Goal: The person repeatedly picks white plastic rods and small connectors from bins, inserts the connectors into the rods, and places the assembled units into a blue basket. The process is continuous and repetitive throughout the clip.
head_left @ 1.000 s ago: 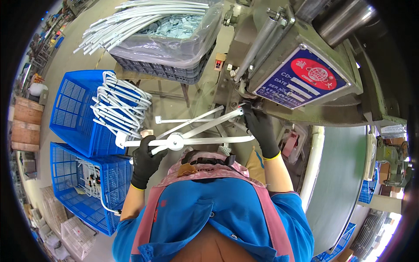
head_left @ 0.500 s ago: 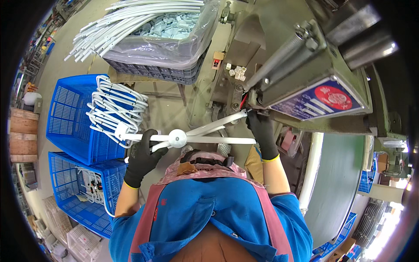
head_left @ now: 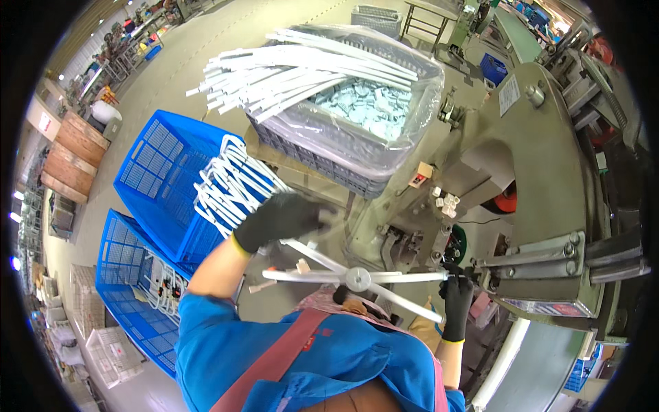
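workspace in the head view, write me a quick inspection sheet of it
Surface: small white pieces lie on the base of the machine
Job's things: white frame with a round hub
Clutter: white tubes heaped over the gray crate
Hands: right hand holds the frame's right end; left hand blurred, grip unclear
Cables: thin dark line near the machine, possibly a cable
Surroundings: blue crates, wooden crate

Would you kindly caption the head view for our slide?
Right hand at a white tubular frame; blurred left hand near bent white tubes.
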{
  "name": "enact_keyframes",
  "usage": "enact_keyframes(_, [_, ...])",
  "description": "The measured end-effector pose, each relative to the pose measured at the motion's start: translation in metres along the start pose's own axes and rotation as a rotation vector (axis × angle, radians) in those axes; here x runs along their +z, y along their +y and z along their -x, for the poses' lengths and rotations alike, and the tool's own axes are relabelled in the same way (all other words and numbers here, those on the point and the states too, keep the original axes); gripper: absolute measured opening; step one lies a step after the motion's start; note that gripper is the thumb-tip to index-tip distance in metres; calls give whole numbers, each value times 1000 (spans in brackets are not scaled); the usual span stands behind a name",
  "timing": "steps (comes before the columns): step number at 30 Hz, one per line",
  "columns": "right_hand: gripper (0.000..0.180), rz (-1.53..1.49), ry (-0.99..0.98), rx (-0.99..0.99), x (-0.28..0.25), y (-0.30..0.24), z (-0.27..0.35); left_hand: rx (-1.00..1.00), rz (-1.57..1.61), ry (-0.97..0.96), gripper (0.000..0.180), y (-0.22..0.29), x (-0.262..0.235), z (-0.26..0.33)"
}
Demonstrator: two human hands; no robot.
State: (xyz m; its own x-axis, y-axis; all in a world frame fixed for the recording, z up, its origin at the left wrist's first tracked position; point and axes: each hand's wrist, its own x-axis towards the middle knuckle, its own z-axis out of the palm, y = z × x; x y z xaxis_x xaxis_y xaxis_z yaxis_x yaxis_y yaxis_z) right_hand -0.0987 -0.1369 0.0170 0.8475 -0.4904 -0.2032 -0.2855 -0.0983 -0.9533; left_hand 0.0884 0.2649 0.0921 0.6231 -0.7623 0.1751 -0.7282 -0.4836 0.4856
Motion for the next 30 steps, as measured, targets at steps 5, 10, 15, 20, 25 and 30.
enact_keyframes(5, [20,104,251,-164,-4,-1,33,-172,-479,383,21,-147,-51,-169])
enact_keyframes(10, [19,164,508,-84,-26,-1,93,-545,-748,329,45,-226,-67,-241])
enact_keyframes(15, [19,70,663,-27,-25,8,128,-537,-811,102,31,-226,-66,-252])
enact_keyframes(20, [19,331,589,-147,-18,-9,126,-242,-830,298,18,-212,-95,-225])
enact_keyframes(25, [16,609,351,-400,12,-54,105,9,-448,812,22,-127,-171,-137])
enact_keyframes(30, [27,536,4,-766,72,-105,74,-22,912,687,37,2,-156,-51])
